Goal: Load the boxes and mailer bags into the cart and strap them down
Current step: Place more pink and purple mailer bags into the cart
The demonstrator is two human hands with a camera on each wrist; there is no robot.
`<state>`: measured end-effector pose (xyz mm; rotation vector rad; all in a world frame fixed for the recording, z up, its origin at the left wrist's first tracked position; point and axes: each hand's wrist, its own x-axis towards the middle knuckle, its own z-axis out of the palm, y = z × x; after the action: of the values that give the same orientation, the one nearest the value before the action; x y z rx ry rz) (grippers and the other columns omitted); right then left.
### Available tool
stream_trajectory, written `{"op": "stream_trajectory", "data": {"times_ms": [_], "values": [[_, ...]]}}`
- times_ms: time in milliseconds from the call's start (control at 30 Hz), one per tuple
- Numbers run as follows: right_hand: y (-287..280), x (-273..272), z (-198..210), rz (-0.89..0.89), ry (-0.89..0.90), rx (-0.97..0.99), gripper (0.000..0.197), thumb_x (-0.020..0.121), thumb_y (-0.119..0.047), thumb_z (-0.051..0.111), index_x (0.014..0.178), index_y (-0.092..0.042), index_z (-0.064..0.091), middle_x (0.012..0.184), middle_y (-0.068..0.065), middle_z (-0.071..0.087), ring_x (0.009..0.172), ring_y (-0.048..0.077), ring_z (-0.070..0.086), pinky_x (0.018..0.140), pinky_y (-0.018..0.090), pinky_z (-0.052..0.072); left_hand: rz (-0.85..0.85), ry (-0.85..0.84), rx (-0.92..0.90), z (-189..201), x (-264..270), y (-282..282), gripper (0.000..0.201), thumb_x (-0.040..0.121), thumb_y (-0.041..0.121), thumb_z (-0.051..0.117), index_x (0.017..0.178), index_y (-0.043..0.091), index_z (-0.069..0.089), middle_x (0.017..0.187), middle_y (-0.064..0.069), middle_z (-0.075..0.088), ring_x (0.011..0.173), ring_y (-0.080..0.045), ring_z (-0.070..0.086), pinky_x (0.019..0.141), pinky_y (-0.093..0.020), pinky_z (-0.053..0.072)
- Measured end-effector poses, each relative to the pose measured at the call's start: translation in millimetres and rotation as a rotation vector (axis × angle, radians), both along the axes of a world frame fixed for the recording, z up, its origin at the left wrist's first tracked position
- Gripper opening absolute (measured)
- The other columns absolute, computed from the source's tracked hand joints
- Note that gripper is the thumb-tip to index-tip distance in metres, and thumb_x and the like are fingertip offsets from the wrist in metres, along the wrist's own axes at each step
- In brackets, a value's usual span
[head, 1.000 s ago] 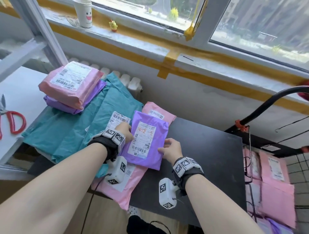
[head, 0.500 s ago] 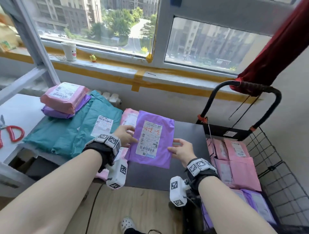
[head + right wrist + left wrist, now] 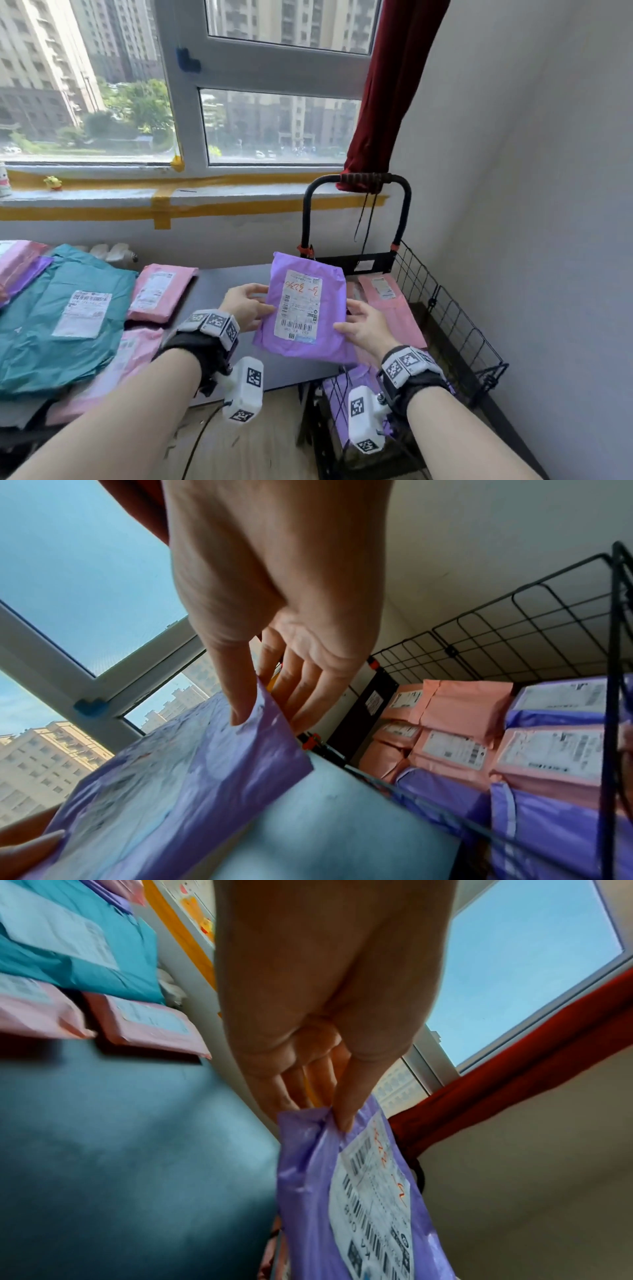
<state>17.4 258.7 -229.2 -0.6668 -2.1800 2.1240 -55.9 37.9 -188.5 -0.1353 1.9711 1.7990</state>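
Both hands are holding the purple mailer bag (image 3: 305, 308) in the air, label up. Left hand (image 3: 247, 306) fingers (image 3: 346, 1107) are pinching its left edge; right hand (image 3: 363, 325) fingers (image 3: 240, 696) are clamping its right edge. The cart (image 3: 455, 318) is sitting just right of the fingers and below, pink and purple bags already stacked inside. Advisable: keeping it flat and clearing the wire wall before lowering onto the stack.

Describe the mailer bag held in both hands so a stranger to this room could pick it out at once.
Start at the black wire cart by the wall. Just left of it, the left hand and right hand hold up a purple mailer bag. Unlike the others, it is off every surface, with red handwriting on its label.
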Motion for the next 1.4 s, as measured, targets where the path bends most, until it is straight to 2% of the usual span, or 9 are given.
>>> {"op": "stream_trajectory", "data": {"times_ms": [133, 267, 400, 600, 800, 1000, 1133, 1233, 1400], "values": [[67.5, 1.8, -4.2, 0.045, -0.032, -0.026, 0.063, 0.072, 0.013, 0.070, 0.126, -0.012, 0.050, 0.115, 0.015, 0.063, 0.105, 0.031, 0.063, 0.088, 0.049, 0.054, 0.003, 0.021, 0.017, -3.4, -0.7, 71.0, 0.031, 0.083, -0.016, 0.056, 0.107, 0.004, 0.058, 0.080, -0.011, 0.063, 0.064, -0.020, 0.060, 0.041, -0.019, 0.050], [144.6, -9.3, -10.6, 0.093, -0.077, -0.003, 0.067, 0.074, 0.016, 0.067, 0.128, -0.018, 0.049, 0.113, 0.017, 0.064, 0.100, 0.032, 0.066, 0.082, 0.047, 0.057, 0.035, 0.001, 0.026, -19.2, -6.9, 149.3, 0.027, 0.085, -0.013, 0.056, 0.105, 0.004, 0.059, 0.085, -0.014, 0.064, 0.071, -0.024, 0.063, 0.048, -0.026, 0.056], [222.6, -22.7, -11.4, 0.126, -0.103, 0.125, 0.066, 0.073, 0.015, 0.069, 0.132, -0.010, 0.048, 0.102, 0.011, 0.065, 0.089, 0.024, 0.067, 0.072, 0.036, 0.059, 0.027, -0.032, 0.016, -37.0, -14.5, 222.5, 0.037, 0.083, -0.015, 0.056, 0.113, 0.006, 0.060, 0.087, -0.016, 0.065, 0.081, -0.032, 0.065, 0.082, -0.047, 0.049], [297.7, -58.0, -23.2, 0.197, -0.102, 0.199, 0.063, 0.074, 0.015, 0.068, 0.131, -0.006, 0.049, 0.110, 0.011, 0.063, 0.099, 0.023, 0.064, 0.068, 0.023, 0.057, 0.072, -0.050, -0.078, -57.6, -33.9, 291.7, 0.074, 0.076, -0.027, 0.042, 0.135, 0.017, 0.049, 0.067, -0.008, 0.050, 0.058, -0.020, 0.050, 0.038, -0.016, 0.036], [327.7, -117.2, -70.9, 0.239, -0.183, 0.233, 0.063, 0.075, 0.015, 0.064, 0.131, -0.011, 0.050, 0.105, 0.013, 0.063, 0.095, 0.024, 0.064, 0.069, 0.027, 0.056, 0.084, -0.022, -0.229, -99.8, -80.9, 324.1, 0.074, 0.075, -0.025, 0.043, 0.134, 0.020, 0.048, 0.077, -0.010, 0.057, 0.059, -0.019, 0.052, 0.037, -0.020, 0.039], [334.4, -191.0, -132.0, 0.250, -0.315, 0.221, 0.070, 0.073, 0.017, 0.065, 0.134, -0.014, 0.048, 0.106, 0.012, 0.061, 0.093, 0.021, 0.064, 0.071, 0.029, 0.058, 0.114, -0.061, -0.332, -153.4, -155.4, 341.7, 0.048, 0.078, -0.022, 0.040, 0.111, 0.004, 0.065, 0.078, -0.001, 0.059, 0.052, -0.015, 0.049, 0.034, -0.015, 0.036], [335.7, -251.8, -184.3, 0.278, -0.405, 0.204, 0.073, 0.072, 0.017, 0.066, 0.135, -0.015, 0.048, 0.103, 0.008, 0.061, 0.095, 0.021, 0.063, 0.066, 0.024, 0.055, 0.086, -0.109, -0.400, -202.2, -217.9, 343.3, 0.054, 0.072, -0.019, 0.035, 0.102, 0.013, 0.067, 0.102, -0.010, 0.068, 0.087, -0.023, 0.066, 0.075, -0.029, 0.058], [335.8, -287.8, -215.9, 0.272, -0.438, 0.243, 0.066, 0.073, 0.018, 0.065, 0.131, -0.012, 0.051, 0.098, 0.003, 0.059, 0.093, 0.018, 0.059, 0.061, 0.017, 0.050, 0.045, -0.148, -0.415, -243.7, -251.5, 342.6, 0.061, 0.072, -0.019, 0.031, 0.114, 0.011, 0.064, 0.097, -0.008, 0.069, 0.083, -0.022, 0.067, 0.074, -0.035, 0.058], [335.8, -332.7, -265.2, 0.282, -0.513, 0.298, 0.061, 0.073, 0.016, 0.066, 0.126, -0.011, 0.054, 0.085, -0.005, 0.056, 0.087, 0.016, 0.058, 0.069, 0.024, 0.051, -0.043, -0.234, -0.430, -297.3, -287.3, 339.6, 0.067, 0.074, -0.019, 0.036, 0.128, 0.015, 0.057, 0.086, 0.008, 0.066, 0.078, -0.021, 0.070, 0.070, -0.042, 0.060]]}}
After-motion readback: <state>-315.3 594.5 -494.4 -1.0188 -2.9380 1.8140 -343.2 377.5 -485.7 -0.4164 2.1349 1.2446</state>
